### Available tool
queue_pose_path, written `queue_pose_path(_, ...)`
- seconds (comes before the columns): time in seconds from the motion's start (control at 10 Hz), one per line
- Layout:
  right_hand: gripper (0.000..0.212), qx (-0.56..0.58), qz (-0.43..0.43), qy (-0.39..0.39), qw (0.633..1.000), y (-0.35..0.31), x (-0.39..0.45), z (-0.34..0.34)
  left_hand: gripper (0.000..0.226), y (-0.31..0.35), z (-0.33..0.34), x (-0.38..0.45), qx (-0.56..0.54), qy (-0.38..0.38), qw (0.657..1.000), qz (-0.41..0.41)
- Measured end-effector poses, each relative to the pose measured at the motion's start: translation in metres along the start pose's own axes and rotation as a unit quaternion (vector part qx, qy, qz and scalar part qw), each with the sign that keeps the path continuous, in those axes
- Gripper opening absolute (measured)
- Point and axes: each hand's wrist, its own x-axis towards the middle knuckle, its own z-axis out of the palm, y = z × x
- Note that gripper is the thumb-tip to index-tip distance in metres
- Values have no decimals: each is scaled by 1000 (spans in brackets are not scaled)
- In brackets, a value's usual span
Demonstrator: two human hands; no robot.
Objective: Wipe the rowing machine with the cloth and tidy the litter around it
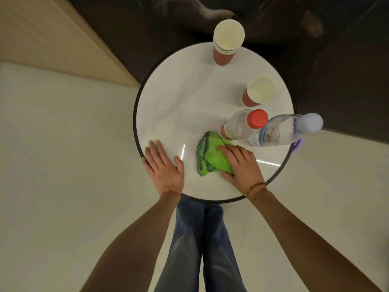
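Right hand point(242, 165) lay flat on the green cloth point(210, 159), grip released, pressing it to the round white worktop point(179, 102) at about 5 o'clock. Left hand point(163, 165) rested flat at 7 o'clock, grip released, holding nothing. Two bottles point(242, 125) stood at 3 o'clock, just beside the cloth; paper cups point(228, 39) at 12 and 2.
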Motion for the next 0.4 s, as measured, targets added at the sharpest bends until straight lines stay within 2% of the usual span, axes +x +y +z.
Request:
queue_pose_path(0.1,76,16,15,-34,999,-4,-7,-16,67,7,-12,0,14,-38,999,-7)
queue_pose_path(0.2,68,41,64,-27,997,-9,-26,-40,68,8,-34,0,25,-93,995,0)
queue_pose_path(0.3,53,76,131,25,988,-13,-50,-72,62,8,-72,-2,-6,-142,989,32)
queue_pose_path(0.4,36,110,208,102,967,-10,-78,-100,47,4,-114,-10,-61,-144,985,71)
